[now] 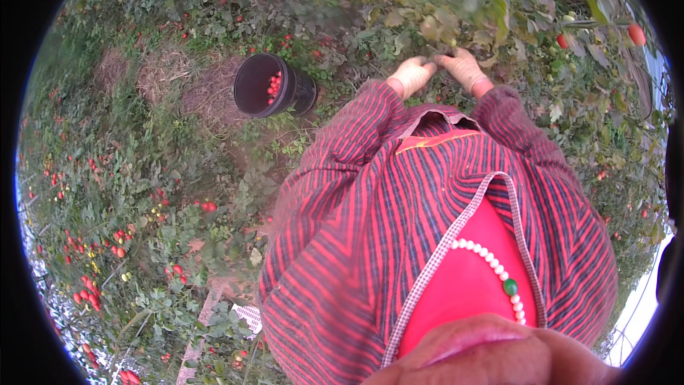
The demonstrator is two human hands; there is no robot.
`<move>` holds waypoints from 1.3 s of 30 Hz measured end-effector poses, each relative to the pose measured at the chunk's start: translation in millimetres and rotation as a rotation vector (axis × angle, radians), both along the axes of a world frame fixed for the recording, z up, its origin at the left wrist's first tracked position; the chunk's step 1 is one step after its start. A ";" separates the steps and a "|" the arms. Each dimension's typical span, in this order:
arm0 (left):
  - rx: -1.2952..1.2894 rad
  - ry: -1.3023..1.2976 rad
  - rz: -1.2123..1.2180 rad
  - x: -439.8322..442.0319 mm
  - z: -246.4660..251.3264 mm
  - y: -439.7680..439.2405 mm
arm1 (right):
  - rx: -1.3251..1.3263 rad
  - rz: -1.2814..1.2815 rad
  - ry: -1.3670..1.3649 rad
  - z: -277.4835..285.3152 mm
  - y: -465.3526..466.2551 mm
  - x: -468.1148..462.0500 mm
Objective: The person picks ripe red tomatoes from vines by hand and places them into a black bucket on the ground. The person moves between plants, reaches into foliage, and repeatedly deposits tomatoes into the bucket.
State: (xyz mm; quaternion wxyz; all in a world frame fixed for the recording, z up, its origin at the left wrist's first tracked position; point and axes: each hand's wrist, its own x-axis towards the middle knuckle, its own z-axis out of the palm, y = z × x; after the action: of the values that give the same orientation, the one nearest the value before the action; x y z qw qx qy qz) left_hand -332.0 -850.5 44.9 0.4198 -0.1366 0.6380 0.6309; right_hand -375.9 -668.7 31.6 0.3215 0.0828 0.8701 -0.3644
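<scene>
My left hand and my right hand, both in pale gloves with dark fingertips, meet among the leaves of a tomato plant. Their fingertips are close together, nearly touching. Leaves and blur hide whether anything is between the fingers. A black plastic bucket stands tilted in view to the left of my hands. Several red tomatoes show inside it.
Tomato vines with red fruit spread over the left side. More red tomatoes hang at upper right. Dry straw covers soil beside the bucket. A white perforated plastic crate is partly visible at lower left.
</scene>
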 end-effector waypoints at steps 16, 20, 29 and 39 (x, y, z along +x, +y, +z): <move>0.643 -0.332 1.204 124.6 -95.4 -257.8 | 0.202 0.751 -0.097 -35.9 -20.0 15.2; 0.320 -0.101 1.348 138.0 -97.4 -349.1 | -0.267 0.576 -0.134 25.2 -204.4 9.3; -0.156 -0.155 0.870 166.1 -122.8 -378.2 | -0.202 0.399 0.354 104.5 -188.7 11.2; 0.078 0.240 0.288 59.6 58.0 -192.4 | -0.343 -0.591 0.972 283.2 31.1 2.1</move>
State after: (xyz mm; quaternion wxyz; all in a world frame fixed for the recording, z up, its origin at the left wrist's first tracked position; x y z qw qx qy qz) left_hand -272.4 -1042.9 102.8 0.2511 -0.1340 0.6324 0.7204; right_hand -373.8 -637.5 314.7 -0.2202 0.0919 0.7863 -0.5699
